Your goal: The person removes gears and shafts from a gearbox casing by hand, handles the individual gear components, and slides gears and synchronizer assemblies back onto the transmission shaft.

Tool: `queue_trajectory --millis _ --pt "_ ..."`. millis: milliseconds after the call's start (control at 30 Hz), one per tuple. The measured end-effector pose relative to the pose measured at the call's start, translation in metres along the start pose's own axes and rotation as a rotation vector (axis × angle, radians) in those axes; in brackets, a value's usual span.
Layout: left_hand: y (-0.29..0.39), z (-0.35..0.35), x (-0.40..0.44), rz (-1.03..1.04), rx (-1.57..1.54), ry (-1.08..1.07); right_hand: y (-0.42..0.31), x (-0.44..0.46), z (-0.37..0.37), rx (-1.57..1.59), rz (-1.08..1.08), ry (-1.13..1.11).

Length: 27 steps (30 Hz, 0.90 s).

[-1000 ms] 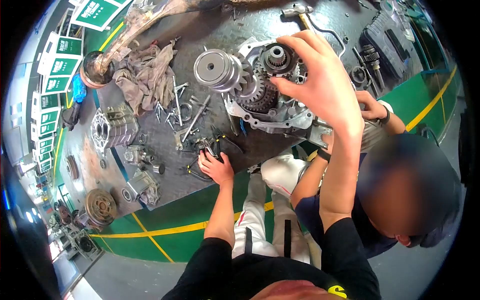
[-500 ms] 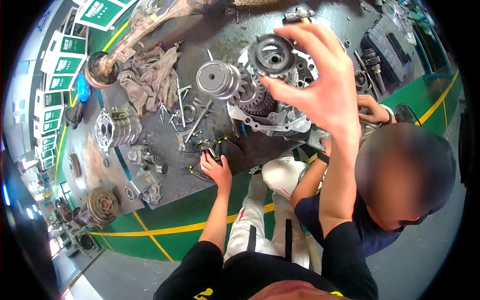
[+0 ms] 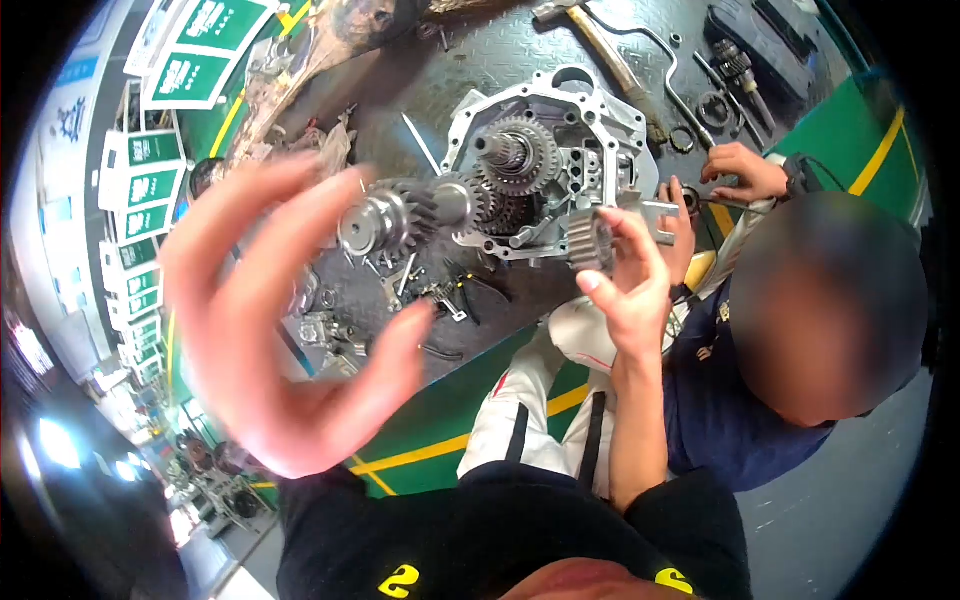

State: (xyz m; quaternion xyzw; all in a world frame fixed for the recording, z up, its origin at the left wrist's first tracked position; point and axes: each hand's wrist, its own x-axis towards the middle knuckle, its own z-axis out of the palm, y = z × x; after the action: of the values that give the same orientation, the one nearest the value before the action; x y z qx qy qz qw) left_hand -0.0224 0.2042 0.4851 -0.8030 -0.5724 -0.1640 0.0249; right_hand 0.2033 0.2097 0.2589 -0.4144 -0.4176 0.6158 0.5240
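My right hand point(image 3: 632, 285) pinches a toothed gear point(image 3: 590, 240) by its edge, at the near right side of the gearbox housing point(image 3: 540, 105). Large and blurred, my left hand point(image 3: 270, 330) is raised at the left with thumb and fingers spread and nothing visible between them. It is nearest in view to the thick geared shaft point(image 3: 395, 215), whose round end points toward me. Behind that shaft, a second gear shaft point(image 3: 518, 155) stands in the silver housing. My left hand hides part of the bench.
A co-worker point(image 3: 800, 350) is close at my right, one hand point(image 3: 740, 172) on the bench edge and the other beside the housing. A hammer point(image 3: 615, 70) and a bent bar point(image 3: 665, 60) lie behind the housing. Pliers point(image 3: 480, 285) and small parts lie near the front edge.
My right hand has come down and toward me from the top of the shaft, with a gear in it. My left hand has left the small parts on the bench and risen to the left.
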Motion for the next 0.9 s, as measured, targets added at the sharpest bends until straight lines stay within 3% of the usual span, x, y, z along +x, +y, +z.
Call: queue_trajectory --millis 133,200,367,533,600,667,900 --pt "0.011 0.047 0.079 0.232 0.171 -0.578 0.015 -0.013 0.001 -0.027 0.001 -0.027" --pt "-0.001 0.077 0.098 0.354 0.312 -0.708 0.014 -0.017 -0.004 -0.054 0.016 -0.042" --pt "-0.016 0.116 0.106 0.46 0.359 -0.771 0.02 -0.031 -0.017 -0.014 0.01 0.011" --pt "-0.017 0.14 0.107 0.548 0.412 -0.759 0.025 -0.032 -0.033 -0.198 -0.064 0.099" --pt "-0.014 0.141 0.106 0.495 0.368 -0.731 0.019 -0.031 -0.034 -0.285 -0.159 0.108" --pt "-0.011 0.135 0.11 0.432 0.416 -0.851 0.015 -0.033 -0.034 -0.339 -0.126 0.081" --pt "0.0 0.09 0.116 0.24 0.307 -0.799 0.025 -0.036 -0.023 -0.34 -0.255 0.052"
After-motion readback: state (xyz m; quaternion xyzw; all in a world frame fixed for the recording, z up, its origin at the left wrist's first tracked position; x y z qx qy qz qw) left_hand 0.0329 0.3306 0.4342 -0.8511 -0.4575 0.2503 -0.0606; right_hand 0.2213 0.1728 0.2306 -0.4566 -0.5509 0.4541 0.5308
